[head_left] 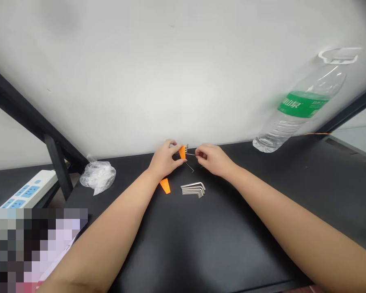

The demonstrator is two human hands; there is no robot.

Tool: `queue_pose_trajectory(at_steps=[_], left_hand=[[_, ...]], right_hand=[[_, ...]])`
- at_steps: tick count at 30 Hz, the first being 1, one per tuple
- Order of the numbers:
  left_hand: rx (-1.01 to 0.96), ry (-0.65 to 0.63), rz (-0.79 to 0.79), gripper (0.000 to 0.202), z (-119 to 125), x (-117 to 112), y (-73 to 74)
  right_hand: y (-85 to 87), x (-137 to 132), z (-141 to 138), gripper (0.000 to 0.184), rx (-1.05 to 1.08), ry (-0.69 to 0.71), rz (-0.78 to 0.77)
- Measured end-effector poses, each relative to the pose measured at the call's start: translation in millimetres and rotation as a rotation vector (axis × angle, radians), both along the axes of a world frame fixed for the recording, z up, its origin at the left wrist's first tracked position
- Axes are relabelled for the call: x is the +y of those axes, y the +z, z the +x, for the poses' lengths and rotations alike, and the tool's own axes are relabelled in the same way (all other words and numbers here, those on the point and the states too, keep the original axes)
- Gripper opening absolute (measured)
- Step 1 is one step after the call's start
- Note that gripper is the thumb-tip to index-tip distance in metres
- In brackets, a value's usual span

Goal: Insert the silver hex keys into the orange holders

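Note:
Between thumb and fingers, my left hand [168, 159] pinches an orange hex key holder [182, 152] near the back of the black table. A few hex keys show around that holder, one of them a thin hex key [189, 167] on the table side. My right hand [212, 158] is closed on the end of a thin metal hex key [191, 154] that reaches across to the holder. In front of both hands lies a row of several silver hex keys [193, 190], their bent ends to the right. A second orange piece [165, 186] rests beside my left wrist.
A clear plastic bottle [305, 103] with a green label stands at the back right against the wall. Crumpled clear plastic [98, 176] sits at the back left. A white power strip [29, 191] lies beyond the black frame post [58, 165].

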State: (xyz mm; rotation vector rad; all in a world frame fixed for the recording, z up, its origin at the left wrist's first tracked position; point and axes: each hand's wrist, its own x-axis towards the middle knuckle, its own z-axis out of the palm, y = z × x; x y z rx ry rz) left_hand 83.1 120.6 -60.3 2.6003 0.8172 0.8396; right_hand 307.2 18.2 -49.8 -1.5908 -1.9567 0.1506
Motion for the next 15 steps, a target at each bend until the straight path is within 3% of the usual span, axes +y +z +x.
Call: queue_pose_trajectory(at_steps=[15], left_hand=[[-0.047,0.021,0.019,0.045,1.0,-0.6,1.2]], right_hand=[[2.8,-3.8,-6.2,0.022,-0.163,-0.003,0.072]])
